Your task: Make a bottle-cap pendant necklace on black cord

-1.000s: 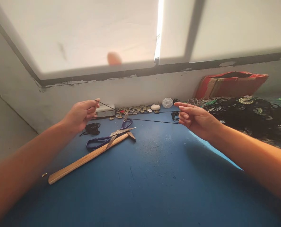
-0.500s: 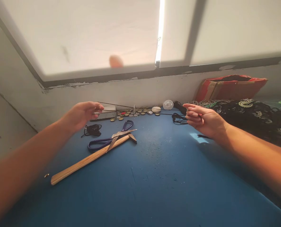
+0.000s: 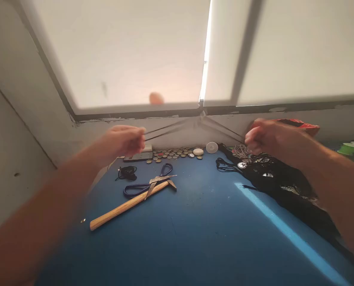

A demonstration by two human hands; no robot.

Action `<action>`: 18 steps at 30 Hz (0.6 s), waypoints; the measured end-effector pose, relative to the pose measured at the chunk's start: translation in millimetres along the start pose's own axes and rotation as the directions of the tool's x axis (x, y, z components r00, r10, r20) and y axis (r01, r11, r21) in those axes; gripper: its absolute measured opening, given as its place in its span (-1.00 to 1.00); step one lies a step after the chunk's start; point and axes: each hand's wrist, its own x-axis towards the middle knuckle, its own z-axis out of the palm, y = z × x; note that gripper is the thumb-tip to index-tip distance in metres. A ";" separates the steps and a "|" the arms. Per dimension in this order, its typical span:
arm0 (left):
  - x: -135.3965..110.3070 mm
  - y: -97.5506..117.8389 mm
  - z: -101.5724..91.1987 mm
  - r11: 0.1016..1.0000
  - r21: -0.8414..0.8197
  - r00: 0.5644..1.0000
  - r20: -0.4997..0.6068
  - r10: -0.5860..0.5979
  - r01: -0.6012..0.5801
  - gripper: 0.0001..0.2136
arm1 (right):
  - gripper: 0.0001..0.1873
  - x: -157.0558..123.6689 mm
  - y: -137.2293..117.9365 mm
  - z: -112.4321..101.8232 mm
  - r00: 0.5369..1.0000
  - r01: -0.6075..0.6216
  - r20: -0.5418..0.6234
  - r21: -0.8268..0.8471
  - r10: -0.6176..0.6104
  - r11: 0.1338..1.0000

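Above the far part of the table, my left hand [image 3: 127,140] is closed on one end of a dark cord [image 3: 165,130]. The other end is gripped by my right hand [image 3: 263,136], its fingers curled into a fist. Two strands run from each hand toward the middle. There a small pale piece [image 3: 202,115], blurred by motion, hangs on the cord in front of the wall; I cannot make out its kind. Below and between the hands, blue-handled scissors [image 3: 153,184] rest across a wooden-handled hammer [image 3: 129,206].
Several bottle caps [image 3: 177,153] lie along the wall beside a white oval object [image 3: 198,152] and a clear disc [image 3: 212,147]. A black cord bundle [image 3: 127,172] is at left. Black corded pieces [image 3: 272,174] are heaped at right, near a red box [image 3: 310,126] and green spool [image 3: 351,148].
Both hands have closed more tightly around the cord. The pale piece in the middle has risen in view and is now blurred. The camera view has tilted up.
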 end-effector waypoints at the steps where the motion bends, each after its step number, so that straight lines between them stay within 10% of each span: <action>1: 2.6 3.2 2.8 0.999 0.027 0.999 0.037 -0.024 0.023 -0.73 | -0.55 1.9 -5.2 -0.6 0.974 -0.148 0.183 0.083 0.131 0.985; 3: 7.0 3.9 7.0 0.999 -0.040 0.997 0.067 -0.026 0.029 -0.70 | -0.49 3.9 -7.0 -0.8 0.874 -0.304 0.471 0.336 0.121 0.891; 10: 10.7 -12.5 10.3 0.999 -0.003 0.999 0.034 -0.038 0.038 -0.70 | -0.55 2.4 12.1 2.2 0.874 -0.435 0.426 0.469 0.235 0.768; 18: 8.3 -27.1 4.3 0.994 0.061 0.994 0.054 -0.094 0.090 -0.69 | -0.61 0.5 3.4 10.7 0.857 -0.415 0.468 0.384 0.214 0.825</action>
